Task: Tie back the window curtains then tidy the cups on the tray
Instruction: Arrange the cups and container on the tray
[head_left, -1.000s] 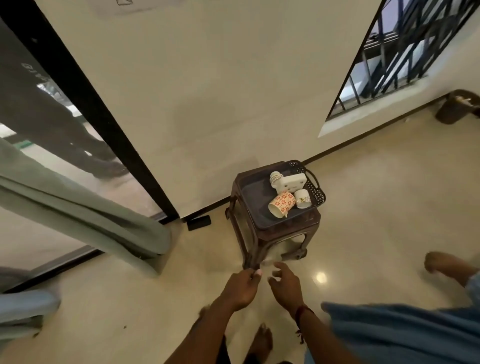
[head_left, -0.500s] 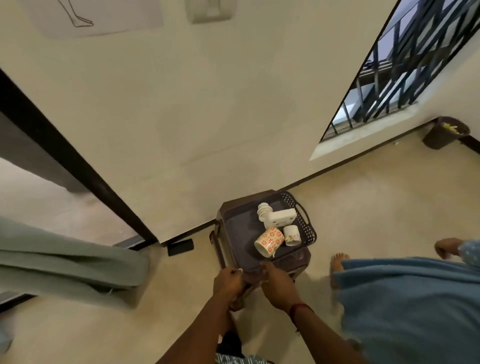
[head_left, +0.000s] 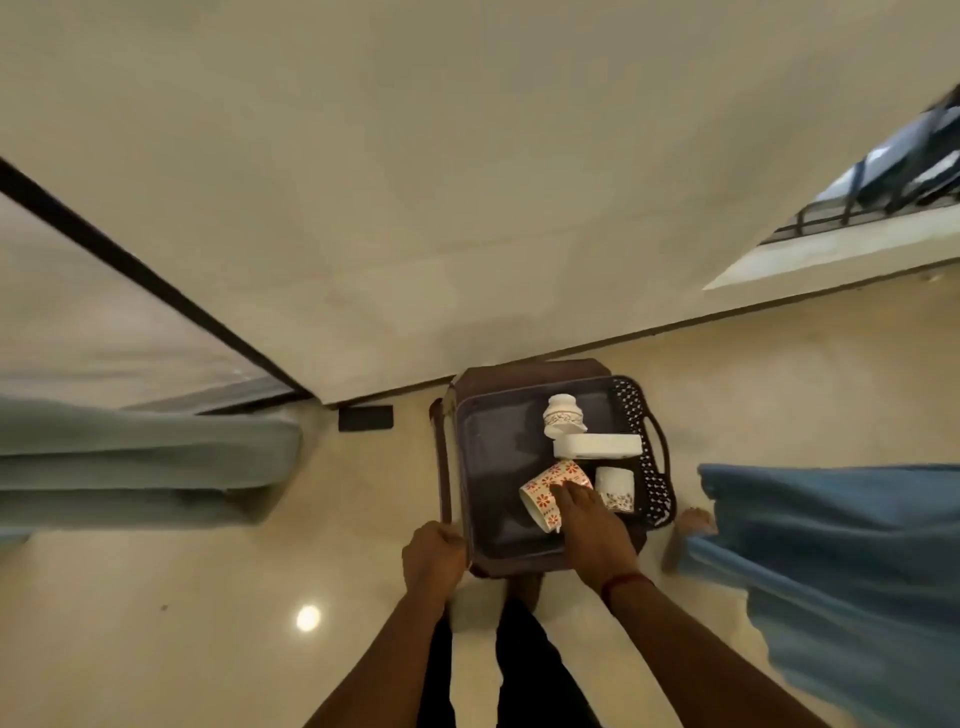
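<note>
Seen from the head camera, the left hand (head_left: 434, 557) curls round the near-left corner of the brown plastic stool (head_left: 530, 367) while the right hand (head_left: 592, 525) lays near-straight fingers on the red-flowered cup (head_left: 543, 492), which lies tipped on its side in the dark, perforated-walled tray (head_left: 647, 467) beside a small white cup (head_left: 614, 488).

Brightness: dim, warm indoor light; the beige wall (head_left: 467, 182) is evenly lit.
Light source: daylight from a barred window (head_left: 878, 171) at upper right, its sill pale and bright.
Glare: one small round white spot (head_left: 308, 618) on the glossy floor (head_left: 156, 623).
Shadows: soft; a dark patch under the stool (head_left: 530, 366), dull shade inside the tray (head_left: 488, 467).
Blur: everything is soft; the green curtain (head_left: 135, 457) at left and the blue cloth (head_left: 831, 545) at right smear most.
Distortion: wide-angle bend; straight lines tilt and curve toward the edges.
</note>
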